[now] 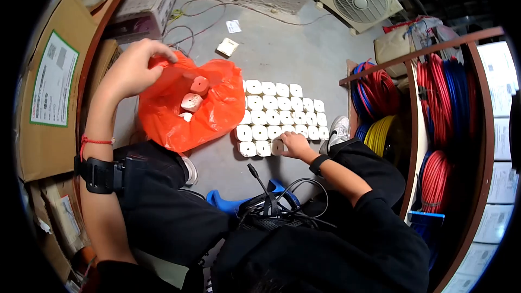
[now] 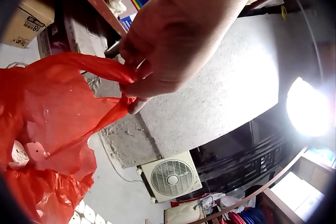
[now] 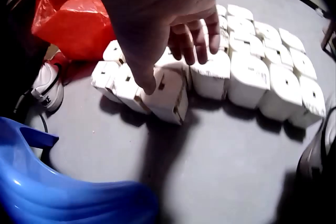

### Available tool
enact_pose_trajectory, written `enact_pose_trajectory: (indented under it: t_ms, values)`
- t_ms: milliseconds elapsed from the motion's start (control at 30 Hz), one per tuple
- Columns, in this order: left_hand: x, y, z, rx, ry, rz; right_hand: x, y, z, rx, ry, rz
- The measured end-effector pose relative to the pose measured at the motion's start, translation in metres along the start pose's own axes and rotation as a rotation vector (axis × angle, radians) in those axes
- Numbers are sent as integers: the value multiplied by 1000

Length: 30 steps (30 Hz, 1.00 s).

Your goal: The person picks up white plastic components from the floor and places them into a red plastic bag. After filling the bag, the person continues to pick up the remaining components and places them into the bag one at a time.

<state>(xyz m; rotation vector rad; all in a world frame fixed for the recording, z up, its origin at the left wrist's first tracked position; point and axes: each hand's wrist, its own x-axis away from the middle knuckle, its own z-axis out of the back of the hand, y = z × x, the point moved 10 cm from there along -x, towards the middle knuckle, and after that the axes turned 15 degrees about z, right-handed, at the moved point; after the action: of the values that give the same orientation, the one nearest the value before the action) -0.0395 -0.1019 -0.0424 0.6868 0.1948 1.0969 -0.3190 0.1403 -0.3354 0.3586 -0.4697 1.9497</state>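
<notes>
My left hand point(image 1: 138, 68) pinches the handle of a red plastic bag point(image 2: 58, 92) between thumb and fingers, drawing its mouth upward. Inside the bag lie a few white blocks point(image 1: 191, 102), tinted red where the plastic covers them. Lower right, my right hand point(image 1: 296, 145) hovers over the front row of white blocks standing on the floor. Its thumb tip is right at the top of a white block point(image 3: 167, 95) with a small square hole, while the other fingers hang loosely apart beyond it. Several more white blocks point(image 3: 251, 74) stand close together in rows behind.
A blue plastic stool point(image 3: 79, 198) is between the legs, with black cables point(image 1: 304, 184) over it. Wire coils point(image 1: 434, 97) fill a rack at right. A cardboard box point(image 1: 49, 87) stands left. A fan point(image 1: 359, 1) and a loose white piece point(image 1: 227, 47) lie farther off.
</notes>
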Motion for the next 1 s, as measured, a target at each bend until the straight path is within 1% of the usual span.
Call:
enact_pose_trajectory:
  t_ms: [33, 133, 167, 267, 333, 400, 433, 467, 533, 600, 633, 667, 700, 733, 767, 900, 967, 1000]
  values:
    - [-2, -4, -3, -34, -24, 22, 6, 9, -18, -22, -85, -121]
    - [-1, -6, -4, 18, -64, 39, 16, 27, -40, -214, -7, -409]
    - [-2, -8, -4, 41, -74, 40, 14, 29, -44, -220, 39, -461]
    - [1, -8, -2, 74, -82, 85, 8, 13, -40, -199, 0, -485]
    - [5, -1, -1, 70, -82, 98, 6, 10, -43, -163, 12, -488]
    - [8, -4, -2, 70, -96, 110, 4, 6, -43, -111, 8, -473]
    - [7, -5, -2, 65, -81, 51, 3, 8, -45, -130, 5, -476]
    - [9, -5, -1, 60, -71, 45, 3, 8, -46, -116, -6, -462]
    - [12, -6, 2, 18, -59, 69, 2, 9, -46, -119, 3, -462]
    - [12, -14, 3, 47, -48, 59, 3, 8, -40, -108, 4, -448]
    - [11, -15, 3, 55, -50, 57, 4, 8, -37, -101, -26, -436]
    - [11, -16, 1, 65, -56, 53, 5, 10, -39, -138, -95, -430]
    - [16, -1, 5, 38, -65, -1, 6, 10, -34, -176, -167, -424]
    - [15, -2, 5, 31, -59, 4, 7, 11, -30, -213, -238, -420]
    - [14, -5, 5, 25, -56, 9, 8, 10, -24, -162, -297, -385]
    - [18, -12, 11, 109, -19, 5, 2, -21, 54, 295, -121, 4]
    - [19, -18, 11, 122, -17, 9, -8, -34, 113, 288, -27, 58]
    - [19, -20, 11, 127, -20, 7, -16, -45, 144, 233, 13, 105]
